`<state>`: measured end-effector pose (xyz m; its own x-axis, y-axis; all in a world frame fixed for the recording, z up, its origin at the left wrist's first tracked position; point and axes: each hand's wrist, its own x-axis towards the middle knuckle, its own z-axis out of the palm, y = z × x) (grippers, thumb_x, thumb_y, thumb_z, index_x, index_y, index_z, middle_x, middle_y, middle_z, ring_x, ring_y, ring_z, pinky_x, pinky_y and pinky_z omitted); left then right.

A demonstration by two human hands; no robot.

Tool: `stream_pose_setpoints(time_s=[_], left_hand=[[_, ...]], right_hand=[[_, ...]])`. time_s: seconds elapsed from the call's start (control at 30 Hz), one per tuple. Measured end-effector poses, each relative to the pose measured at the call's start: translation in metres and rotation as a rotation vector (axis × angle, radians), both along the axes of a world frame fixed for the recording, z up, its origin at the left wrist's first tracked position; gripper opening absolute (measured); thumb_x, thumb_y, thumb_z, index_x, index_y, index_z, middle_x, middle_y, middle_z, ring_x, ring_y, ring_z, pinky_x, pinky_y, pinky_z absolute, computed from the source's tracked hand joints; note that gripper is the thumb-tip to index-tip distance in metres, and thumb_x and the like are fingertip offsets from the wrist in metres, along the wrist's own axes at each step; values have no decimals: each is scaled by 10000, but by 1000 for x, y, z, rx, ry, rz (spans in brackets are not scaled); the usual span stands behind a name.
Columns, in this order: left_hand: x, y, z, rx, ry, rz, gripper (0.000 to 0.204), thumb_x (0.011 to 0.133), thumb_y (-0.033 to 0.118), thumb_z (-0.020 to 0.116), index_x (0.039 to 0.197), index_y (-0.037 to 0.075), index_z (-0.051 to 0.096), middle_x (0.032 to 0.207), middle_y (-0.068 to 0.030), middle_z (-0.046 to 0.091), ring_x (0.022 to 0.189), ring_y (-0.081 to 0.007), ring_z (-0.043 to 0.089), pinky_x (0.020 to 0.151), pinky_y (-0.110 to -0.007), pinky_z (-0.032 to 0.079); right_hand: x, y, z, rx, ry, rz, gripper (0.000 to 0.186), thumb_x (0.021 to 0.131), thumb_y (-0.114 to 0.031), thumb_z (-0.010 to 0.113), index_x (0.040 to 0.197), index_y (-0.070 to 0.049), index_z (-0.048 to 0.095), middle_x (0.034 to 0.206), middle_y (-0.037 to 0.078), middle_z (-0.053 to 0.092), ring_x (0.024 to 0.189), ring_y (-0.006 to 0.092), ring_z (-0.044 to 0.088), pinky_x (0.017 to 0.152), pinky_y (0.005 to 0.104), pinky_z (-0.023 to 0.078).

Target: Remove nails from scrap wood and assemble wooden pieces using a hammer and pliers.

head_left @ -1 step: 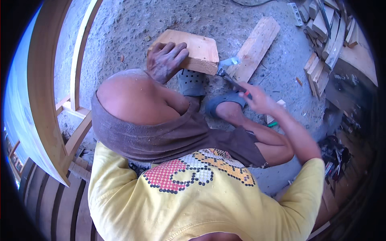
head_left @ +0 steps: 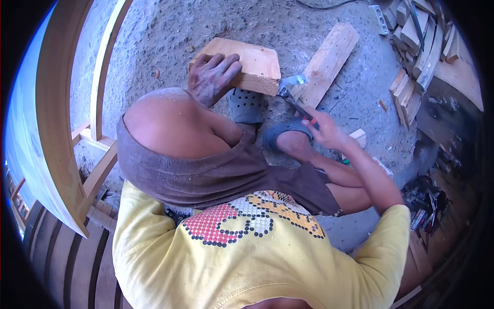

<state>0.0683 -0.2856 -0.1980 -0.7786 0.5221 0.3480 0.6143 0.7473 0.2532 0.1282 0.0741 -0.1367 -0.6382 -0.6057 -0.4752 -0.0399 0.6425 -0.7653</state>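
A thick, pale wooden block (head_left: 256, 59) is tilted above my left foot's clog, its cut end towards me. My left hand (head_left: 213, 77) is closed over the block's left side, with the fingers bent over its top face. In my right hand (head_left: 327, 130) is a hand tool (head_left: 296, 105) with a dark handle and a bit of red near the grip. Its shiny metal head is at the block's lower right corner; I cannot tell whether it touches. The head is partly blurred, so its exact kind is unclear.
A flat board (head_left: 329, 62) lies on the rough ground beyond my right clog (head_left: 285, 133). Wood offcuts (head_left: 419, 38) are heaped at the far right near a white power strip (head_left: 378, 19). A curved wooden frame (head_left: 59, 113) stands on the left, above dark slats (head_left: 72, 257).
My right forearm and elbow have shifted slightly inward, to the left. The block and my left hand look nearly unmoved.
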Motion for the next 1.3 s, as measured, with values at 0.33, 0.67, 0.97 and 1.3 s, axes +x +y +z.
stream_pose_setpoints(time_s=[0.33,0.67,0.97,1.3], left_hand=[[-14,-18,6,98,0,47,526,642,282,903,1056,155,605,1156,57,689,983,-163,676,859,-357,499],[-11,-12,1,15,-13,-119,509,685,246,846,1120,140,604,1191,17,657,1046,-194,651,922,-377,501],[-1,-7,1,-20,-117,-92,483,759,186,795,1202,147,605,1263,4,642,1117,-196,647,961,-371,502],[-32,-50,12,90,-143,-36,575,719,209,891,1237,111,660,1211,-49,753,1127,-271,736,945,-403,592]], right_hand=[[-6,-17,29,44,-155,-135,591,966,-157,657,1517,-22,493,1267,213,676,1129,320,658,1008,425,500],[-83,-4,77,287,-227,316,642,945,-181,662,1536,-18,471,1313,294,647,1260,426,614,1092,468,457],[-50,-14,68,301,-253,217,351,1012,-228,632,1249,30,615,1053,263,698,1073,422,679,940,501,497],[-101,-61,110,299,148,294,203,988,-151,619,1072,30,585,951,304,681,984,518,667,837,569,518]])
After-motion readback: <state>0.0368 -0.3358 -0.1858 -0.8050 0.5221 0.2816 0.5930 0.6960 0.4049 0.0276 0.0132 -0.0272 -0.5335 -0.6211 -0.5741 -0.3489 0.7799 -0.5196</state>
